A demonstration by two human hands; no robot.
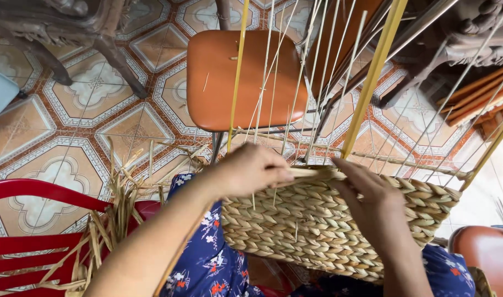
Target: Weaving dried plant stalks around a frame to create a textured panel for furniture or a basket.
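Half-woven tan basket (323,225), braided rows, uprights bare.

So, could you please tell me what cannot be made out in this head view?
- Left hand fingertips: curled over the woven basket rim, grip hidden.
- Right hand palm: faces away.
- Basket bottom: cut off by the lower edge.
- Upright stakes: tops leave the frame.
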